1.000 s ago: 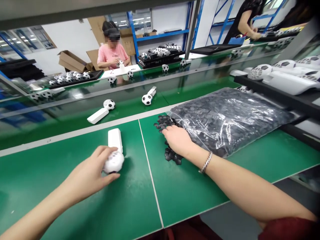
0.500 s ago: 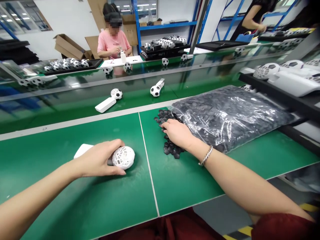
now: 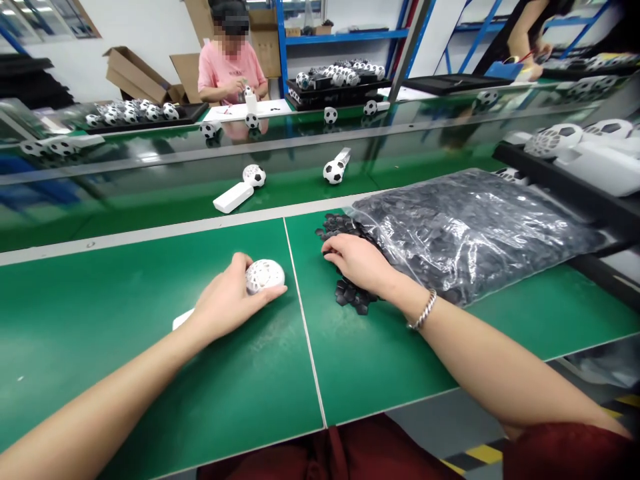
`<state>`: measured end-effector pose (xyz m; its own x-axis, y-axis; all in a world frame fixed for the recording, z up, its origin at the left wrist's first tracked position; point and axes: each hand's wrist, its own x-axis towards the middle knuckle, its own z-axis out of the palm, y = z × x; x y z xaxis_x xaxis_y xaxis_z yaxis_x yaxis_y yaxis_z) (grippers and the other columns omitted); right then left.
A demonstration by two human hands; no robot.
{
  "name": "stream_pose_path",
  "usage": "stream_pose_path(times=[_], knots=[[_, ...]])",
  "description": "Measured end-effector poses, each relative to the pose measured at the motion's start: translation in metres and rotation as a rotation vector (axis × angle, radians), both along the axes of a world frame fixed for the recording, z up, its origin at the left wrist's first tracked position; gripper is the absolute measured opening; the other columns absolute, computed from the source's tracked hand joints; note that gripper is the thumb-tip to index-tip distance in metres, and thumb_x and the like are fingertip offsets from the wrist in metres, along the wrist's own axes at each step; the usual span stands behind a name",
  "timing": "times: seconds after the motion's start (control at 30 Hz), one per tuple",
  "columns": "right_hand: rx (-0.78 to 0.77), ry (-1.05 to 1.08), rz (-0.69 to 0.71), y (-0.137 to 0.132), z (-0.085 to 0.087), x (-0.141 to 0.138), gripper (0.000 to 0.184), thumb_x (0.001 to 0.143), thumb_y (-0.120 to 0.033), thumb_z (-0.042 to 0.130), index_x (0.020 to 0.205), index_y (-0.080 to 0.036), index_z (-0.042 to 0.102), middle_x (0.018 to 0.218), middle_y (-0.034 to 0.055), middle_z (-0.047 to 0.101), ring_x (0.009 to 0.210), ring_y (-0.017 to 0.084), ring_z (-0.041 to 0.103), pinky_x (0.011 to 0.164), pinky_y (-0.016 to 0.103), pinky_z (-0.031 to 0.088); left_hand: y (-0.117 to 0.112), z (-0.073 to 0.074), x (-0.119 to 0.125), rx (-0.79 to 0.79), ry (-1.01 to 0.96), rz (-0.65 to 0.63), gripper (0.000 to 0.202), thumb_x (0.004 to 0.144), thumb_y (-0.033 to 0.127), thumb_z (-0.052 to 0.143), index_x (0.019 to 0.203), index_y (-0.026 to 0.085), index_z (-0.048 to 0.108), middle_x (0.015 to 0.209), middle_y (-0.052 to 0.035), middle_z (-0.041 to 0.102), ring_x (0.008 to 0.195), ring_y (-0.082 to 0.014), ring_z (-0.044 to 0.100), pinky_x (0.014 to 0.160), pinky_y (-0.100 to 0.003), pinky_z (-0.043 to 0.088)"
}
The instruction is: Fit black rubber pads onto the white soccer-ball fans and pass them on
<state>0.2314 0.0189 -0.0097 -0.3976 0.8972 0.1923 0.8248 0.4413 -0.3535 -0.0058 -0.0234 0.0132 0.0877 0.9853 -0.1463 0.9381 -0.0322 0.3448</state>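
My left hand is closed round a white football-shaped ball with an openwork side, held low over the green worktop. A white handle pokes out behind that wrist, mostly hidden by the hand. My right hand has thumb and forefinger pinched together, with a small black piece at the tips. Beneath and around it lie loose black pieces, flat and many-sided. They spread from the mouth of a clear plastic bag filled with more of them.
Beyond the worktop, a green conveyor belt carries white-handled football items. At the right stands a black tray of similar items. Across the belt a person in pink sits working; another person's arm shows at upper right.
My left hand has shifted right and away from me with the ball, turning it. The right fingertips have closed on a black piece. Two items on the near belt appear farther right.
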Motion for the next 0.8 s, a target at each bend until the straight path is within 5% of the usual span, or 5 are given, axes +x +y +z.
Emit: stream_pose_path(times=[0.17,0.27,0.6,0.8], knots=[[-0.019,0.260,0.068,-0.007,0.007,-0.005,0.008,0.082,-0.019,0.053,0.083,-0.017,0.061,0.083,0.0007,0.066,0.075,0.011,0.057,0.072,0.025,0.043,0.011,-0.006,0.018,0.052,-0.115,-0.211,0.078,0.062,0.061,0.061,0.123,0.020,0.036,0.122,-0.0122,0.050,0.109,-0.0315,0.049,0.085,-0.042,0.044],[-0.011,0.409,0.108,-0.011,0.011,-0.006,0.008,0.082,-0.020,0.054,0.082,-0.017,0.061,0.083,0.0003,0.065,0.076,0.011,0.057,0.073,0.024,0.044,0.014,-0.008,0.016,0.070,-0.168,-0.352,0.077,0.066,0.047,0.064,0.131,0.022,0.032,0.127,-0.0100,0.045,0.118,-0.0286,0.042,0.096,-0.040,0.037],[-0.068,0.474,0.381,-0.030,0.011,-0.019,0.006,0.081,-0.021,0.057,0.078,-0.017,0.061,0.080,0.0011,0.061,0.077,0.011,0.055,0.074,0.025,0.044,0.006,-0.013,0.027,0.137,-0.107,-0.236,0.075,0.063,0.061,0.062,0.126,0.026,0.041,0.110,-0.0056,0.054,0.093,-0.0269,0.057,0.075,-0.037,0.047],[-0.045,0.418,0.358,-0.031,0.007,-0.020,0.008,0.076,-0.025,0.063,0.074,-0.018,0.060,0.092,0.0032,0.051,0.092,0.015,0.051,0.086,0.032,0.042,0.004,-0.013,0.029,0.121,-0.139,-0.274,0.075,0.065,0.064,0.058,0.127,0.026,0.040,0.110,-0.0059,0.053,0.093,-0.0262,0.056,0.077,-0.037,0.047]])
